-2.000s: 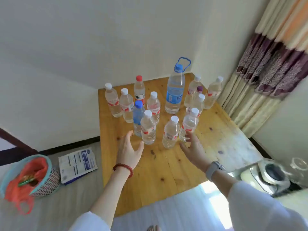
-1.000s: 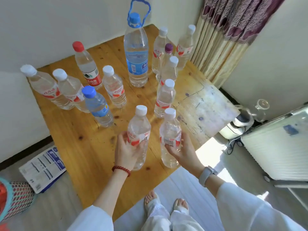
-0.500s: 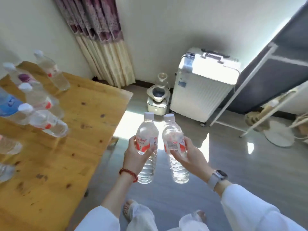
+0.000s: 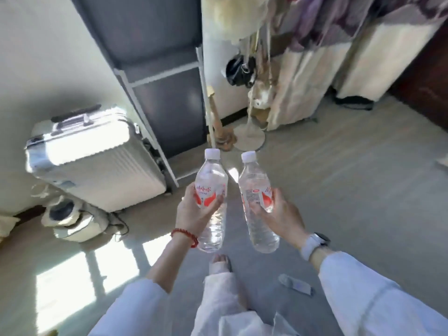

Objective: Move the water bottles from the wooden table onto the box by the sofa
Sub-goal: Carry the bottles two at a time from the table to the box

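My left hand [image 4: 194, 214], with a red bead bracelet at the wrist, grips a clear water bottle [image 4: 210, 180] with a white cap and a red-and-white label. A second bottle of the same kind [image 4: 254, 180] is gripped around its label by my right hand [image 4: 281, 217], which wears a white watch. Both bottles are held upright in the air in front of me, side by side and slightly apart, above the grey floor. The wooden table, the box and the sofa are out of view.
A silver suitcase [image 4: 97, 156] stands at the left by a dark panel with a white frame [image 4: 167, 93]. A small appliance [image 4: 68, 219] with cables sits on the floor below it. A round stand base [image 4: 249, 137] and curtains [image 4: 303, 88] lie ahead. A flat grey object [image 4: 294, 284] lies near my foot.
I lifted the two bottles off the wooden table and turned right with them. The table has left the view and the suitcase has shifted to the left.
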